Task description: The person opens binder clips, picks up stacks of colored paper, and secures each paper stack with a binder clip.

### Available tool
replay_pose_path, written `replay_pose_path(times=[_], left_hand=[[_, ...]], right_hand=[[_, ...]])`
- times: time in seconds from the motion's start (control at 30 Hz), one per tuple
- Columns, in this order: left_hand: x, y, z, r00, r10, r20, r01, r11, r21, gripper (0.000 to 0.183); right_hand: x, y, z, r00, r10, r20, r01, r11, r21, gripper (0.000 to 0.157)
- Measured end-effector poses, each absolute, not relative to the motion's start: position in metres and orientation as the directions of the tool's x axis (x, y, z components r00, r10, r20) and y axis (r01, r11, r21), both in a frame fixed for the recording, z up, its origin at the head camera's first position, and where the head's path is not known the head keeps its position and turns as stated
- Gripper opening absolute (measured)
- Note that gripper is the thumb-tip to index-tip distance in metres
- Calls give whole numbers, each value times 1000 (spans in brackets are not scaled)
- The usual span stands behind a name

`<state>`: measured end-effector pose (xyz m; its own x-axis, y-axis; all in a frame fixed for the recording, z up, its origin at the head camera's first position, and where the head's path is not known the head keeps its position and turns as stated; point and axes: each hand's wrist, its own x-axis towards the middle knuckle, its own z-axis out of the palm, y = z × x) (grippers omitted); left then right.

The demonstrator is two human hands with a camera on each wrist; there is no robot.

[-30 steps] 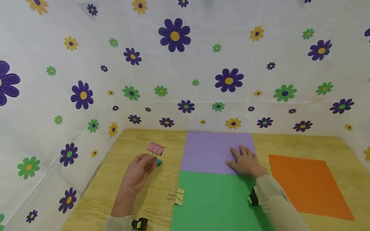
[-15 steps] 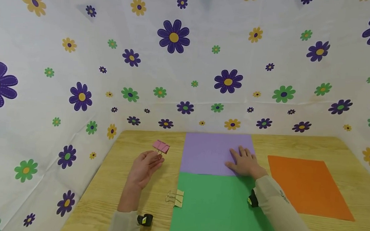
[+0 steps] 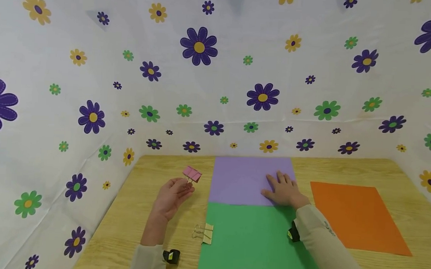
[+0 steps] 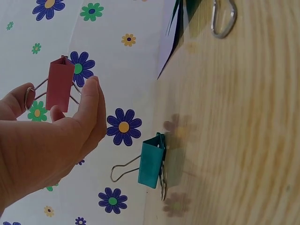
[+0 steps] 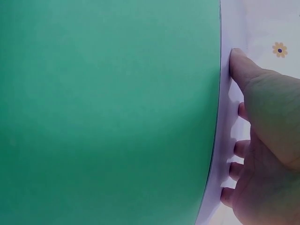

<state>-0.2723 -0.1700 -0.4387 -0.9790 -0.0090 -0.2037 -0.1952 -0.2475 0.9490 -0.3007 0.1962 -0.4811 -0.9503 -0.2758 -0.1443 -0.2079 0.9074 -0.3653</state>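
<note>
Between thumb and fingers, my left hand (image 3: 171, 198) pinches the wire handles of a pink binder clip (image 3: 192, 174), held up over the wood left of the purple sheet (image 3: 240, 179). In the left wrist view the thumb and fingers press the two handles from opposite sides of the clip body (image 4: 60, 86). My right hand (image 3: 283, 189) rests on the purple sheet near its right edge, fingers spread. A green sheet (image 3: 254, 240) adjoins the purple one toward me. On the green sheet's left edge sits a pale yellow binder clip (image 3: 208, 233), its wire handles pointing left.
A teal binder clip (image 4: 151, 161) stands on the table, visible in the left wrist view and hidden behind my left hand in the head view. To the right lies an orange sheet (image 3: 361, 217). Flower-printed white cloth (image 3: 225, 78) encloses the wooden table (image 3: 153, 164) at back and sides.
My left hand has moved right with the pink binder clip, closer to the purple sheet, and now covers the teal clip in the head view. The right hand keeps its place.
</note>
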Motion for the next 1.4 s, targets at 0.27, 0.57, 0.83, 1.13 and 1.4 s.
replay_pose_path(times=[0.27, 0.57, 0.83, 1.13, 1.4], left_hand=[[-275, -168, -443, -975, -15, -221, -213, -210, 954, 18], [-274, -164, -445, -974, -14, -226, -220, -178, 959, 21], [-274, -166, -445, -974, -19, -224, -219, -150, 964, 26], [-270, -172, -445, -972, -30, -232, -225, -149, 963, 38], [-272, -172, -445, -974, -36, -223, -215, -150, 965, 40]], right_hand=[[-298, 192, -482, -951, -275, -141, -207, 906, -369, 69], [-297, 189, -485, -951, -272, -145, -200, 902, -382, 70], [-297, 187, -485, -952, -269, -146, -196, 901, -387, 70], [-300, 191, -484, -951, -267, -153, -191, 901, -389, 70], [-305, 193, -481, -969, -218, -117, -158, 909, -387, 55]])
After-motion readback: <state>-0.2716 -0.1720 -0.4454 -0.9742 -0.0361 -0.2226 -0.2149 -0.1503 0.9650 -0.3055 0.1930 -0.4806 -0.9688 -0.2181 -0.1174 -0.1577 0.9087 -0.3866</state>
